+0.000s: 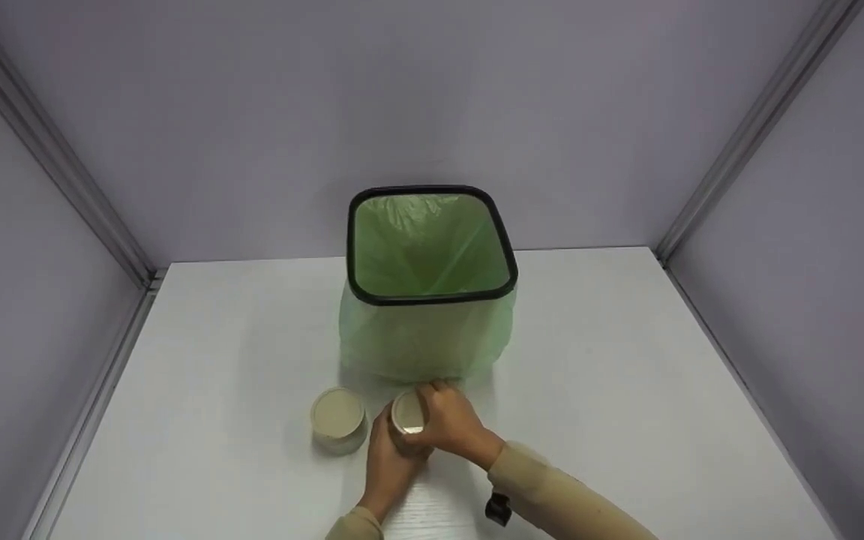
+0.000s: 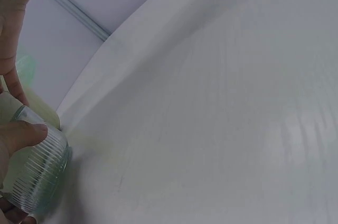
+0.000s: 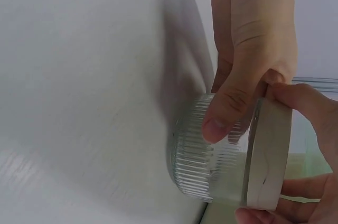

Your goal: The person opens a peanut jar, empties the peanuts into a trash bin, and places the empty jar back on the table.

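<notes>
My left hand [image 1: 394, 463] grips a ribbed clear glass jar [image 3: 198, 155], which stands upright on the white table. In the right wrist view its thumb lies along the jar's side. A pale cream lid [image 3: 268, 155] sits at the jar's mouth; whether it is fastened I cannot tell. Fingers and thumb of my right hand [image 1: 453, 421] hold this lid by its edge from above. Left of both hands, a second jar with a cream lid [image 1: 337, 413] stands on the table, touched by neither hand.
Just beyond the hands stands a bin with a black rim [image 1: 443, 299] and a green bag liner [image 1: 424, 341]. Grey walls [image 1: 417, 97] enclose the white table [image 1: 589, 360] at the back and both sides. A small black object [image 1: 498, 509] is at the right sleeve.
</notes>
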`<state>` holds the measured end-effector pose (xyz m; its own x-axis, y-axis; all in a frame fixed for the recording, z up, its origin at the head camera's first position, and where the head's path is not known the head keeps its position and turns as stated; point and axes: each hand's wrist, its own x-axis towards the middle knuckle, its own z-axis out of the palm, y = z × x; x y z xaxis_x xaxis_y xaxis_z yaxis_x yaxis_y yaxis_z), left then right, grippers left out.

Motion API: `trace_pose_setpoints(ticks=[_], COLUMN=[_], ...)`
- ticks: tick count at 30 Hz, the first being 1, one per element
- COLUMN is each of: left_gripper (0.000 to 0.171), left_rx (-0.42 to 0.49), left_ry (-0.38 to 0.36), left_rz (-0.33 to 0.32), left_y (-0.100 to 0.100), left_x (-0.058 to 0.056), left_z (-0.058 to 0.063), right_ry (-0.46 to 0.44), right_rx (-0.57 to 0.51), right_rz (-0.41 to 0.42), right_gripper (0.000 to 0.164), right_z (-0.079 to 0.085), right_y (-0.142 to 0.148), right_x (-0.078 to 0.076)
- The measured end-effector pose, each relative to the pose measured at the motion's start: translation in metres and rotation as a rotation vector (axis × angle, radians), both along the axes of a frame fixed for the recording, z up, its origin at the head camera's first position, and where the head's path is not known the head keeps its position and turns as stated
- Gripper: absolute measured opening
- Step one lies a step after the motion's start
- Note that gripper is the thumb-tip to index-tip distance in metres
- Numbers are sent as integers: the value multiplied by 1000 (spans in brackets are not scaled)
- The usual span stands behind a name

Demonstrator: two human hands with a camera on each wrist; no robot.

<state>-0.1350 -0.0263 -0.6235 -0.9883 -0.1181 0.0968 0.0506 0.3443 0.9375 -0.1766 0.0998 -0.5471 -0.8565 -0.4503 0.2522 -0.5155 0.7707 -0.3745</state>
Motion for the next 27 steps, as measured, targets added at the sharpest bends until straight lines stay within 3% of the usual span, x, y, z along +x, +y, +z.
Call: trace_pose_setpoints(ticks=[6, 14, 20, 23, 27], left_gripper=[84, 86, 74, 67, 59], left_rx=[13, -38, -109, -141, -203], left_ry=[2, 11, 30, 13, -56], left_rz=[6, -8, -10, -63, -223], left_y=[-2, -4, -8, -13, -25], left_x=[2, 5, 13, 17, 23], left_z=[-1, 5, 7, 10, 21], right_ry=[26, 31, 39, 24, -52], right_rx=[0, -43, -63, -50, 1], right_rz=[-1, -2, -19, -24, -33], right_gripper=[72, 75, 74, 76, 80], right_z=[-4, -9, -15, -14, -11], right_y=[-1, 8, 17, 23, 37], right_x=[2, 0, 3, 5, 9])
